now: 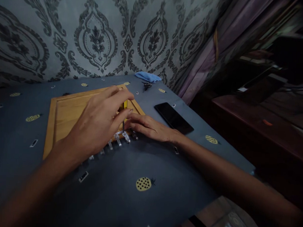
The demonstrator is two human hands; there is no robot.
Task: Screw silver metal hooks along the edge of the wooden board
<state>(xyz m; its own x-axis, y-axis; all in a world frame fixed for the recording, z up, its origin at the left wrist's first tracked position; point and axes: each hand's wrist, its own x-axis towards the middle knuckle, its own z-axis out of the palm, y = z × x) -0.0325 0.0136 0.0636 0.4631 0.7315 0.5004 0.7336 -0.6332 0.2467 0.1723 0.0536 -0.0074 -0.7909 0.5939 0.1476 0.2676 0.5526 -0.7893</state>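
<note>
My left hand (pixel 99 113) is closed around the yellow handle of a screwdriver (pixel 125 105), which stands upright with its thin metal shaft pointing down. The shaft's lower end meets a row of silver metal hooks (pixel 126 137) along the near edge of a wooden panel (pixel 52 123) with a raised frame. From the right, my right hand (pixel 153 128) lies low over the panel's near right corner. Its fingers are bent together beside the shaft, and the fingertips are partly hidden, so what they pinch is unclear. My left hand covers part of the panel.
A black phone (pixel 173 117) lies right of the panel on a blue cloth (pixel 164 173) printed with pineapples. Farther back are a small dark object (pixel 146 86) and a light blue rag (pixel 147 76) by the patterned wall (pixel 129 26). A purple curtain (pixel 205 62) hangs at right.
</note>
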